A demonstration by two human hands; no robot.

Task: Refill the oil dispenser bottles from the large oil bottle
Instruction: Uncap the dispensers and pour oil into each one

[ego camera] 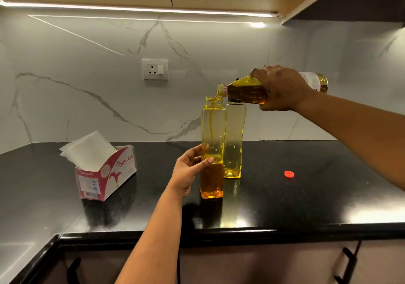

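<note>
One black counter (285, 207) runs under everything, with one tissue box (105, 174) sitting at about nine o'clock from the bottles. I count three bottles in all: one big oil bottle (245, 91) and two tall square dispensers. The big bottle lies tipped nearly flat in the air at one o'clock from the dispensers, its open mouth pointing left and down over the front dispenser (212, 152), and a thin stream of oil falls from it into that open neck. The front dispenser stands upright on the counter, filled with oil to roughly a third. The back dispenser (233, 141) stands just beside it at one o'clock, capped in black, with only a little oil at the bottom. My right hand (282, 88) is wrapped over the big bottle's middle, fingers curled round it from above. My left hand (188, 169) cups the front dispenser's lower left side, fingers half curled behind it and thumb pressed across its front. One small red cap (289, 174) lies on the counter at three o'clock, well apart from the dispensers.
</note>
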